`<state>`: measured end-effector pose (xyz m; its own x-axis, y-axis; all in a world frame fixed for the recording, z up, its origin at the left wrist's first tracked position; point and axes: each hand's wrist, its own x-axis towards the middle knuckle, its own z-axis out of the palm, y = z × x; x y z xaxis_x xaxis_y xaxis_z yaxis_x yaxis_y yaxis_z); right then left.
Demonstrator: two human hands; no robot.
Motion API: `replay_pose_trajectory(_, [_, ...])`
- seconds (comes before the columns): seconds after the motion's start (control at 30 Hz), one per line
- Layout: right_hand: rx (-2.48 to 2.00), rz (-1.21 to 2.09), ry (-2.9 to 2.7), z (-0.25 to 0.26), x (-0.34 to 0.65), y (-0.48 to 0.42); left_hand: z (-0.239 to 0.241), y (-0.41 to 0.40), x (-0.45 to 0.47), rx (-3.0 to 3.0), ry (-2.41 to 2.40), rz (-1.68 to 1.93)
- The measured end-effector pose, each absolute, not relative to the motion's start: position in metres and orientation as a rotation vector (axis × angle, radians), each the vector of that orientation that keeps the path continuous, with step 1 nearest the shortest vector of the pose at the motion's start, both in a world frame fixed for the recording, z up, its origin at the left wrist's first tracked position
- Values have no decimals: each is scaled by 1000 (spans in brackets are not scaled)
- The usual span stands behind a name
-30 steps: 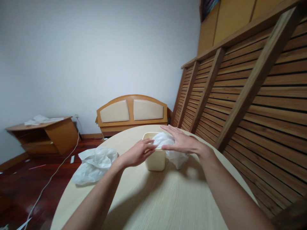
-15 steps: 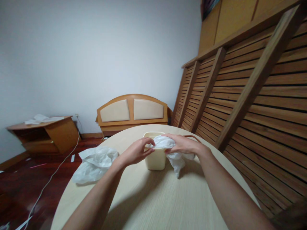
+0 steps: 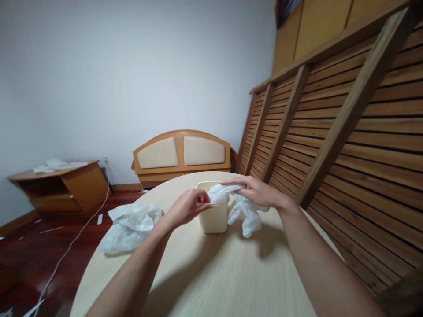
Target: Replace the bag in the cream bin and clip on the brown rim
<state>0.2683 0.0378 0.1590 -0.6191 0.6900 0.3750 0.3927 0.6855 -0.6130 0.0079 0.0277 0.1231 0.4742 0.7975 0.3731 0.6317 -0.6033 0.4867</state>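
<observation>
A small cream plastic bin [image 3: 213,221] stands upright on the round pale wood table [image 3: 244,277]. A thin white plastic bag [image 3: 247,215] runs from inside the bin over its right rim, and its crumpled loose part hangs beside the bin. My left hand [image 3: 189,206] is at the bin's left front rim, its fingers curled in a pinch; what lies between them is hidden. My right hand [image 3: 256,190] is closed around the bag just right of the rim, thumb hidden under it.
Another crumpled white plastic bag [image 3: 132,226] lies at the table's left. Beyond are a padded headboard [image 3: 181,152] and a low wooden cabinet [image 3: 79,189]. A slatted wooden frame [image 3: 330,145] leans along the right. A white cable [image 3: 71,240] crosses the dark red floor.
My right hand has moved right and slightly up, drawing the bag away from the bin's mouth. The hanging part of the bag has swung right. My left hand has curled more tightly at the rim.
</observation>
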Motion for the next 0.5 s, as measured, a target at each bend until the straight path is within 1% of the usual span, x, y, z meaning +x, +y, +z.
replay_pose_trajectory(0.17, [-884,779,-2028,153,270,47,123,29,9,2401,1229,879])
replay_pose_trajectory(0.3, [-940,759,-1818,153,269,51,120,34,8,2380,1231,950])
replay_pose_trajectory(0.5, [-803,832,-1526,157,268,55,116,38,8,2355,1246,1037])
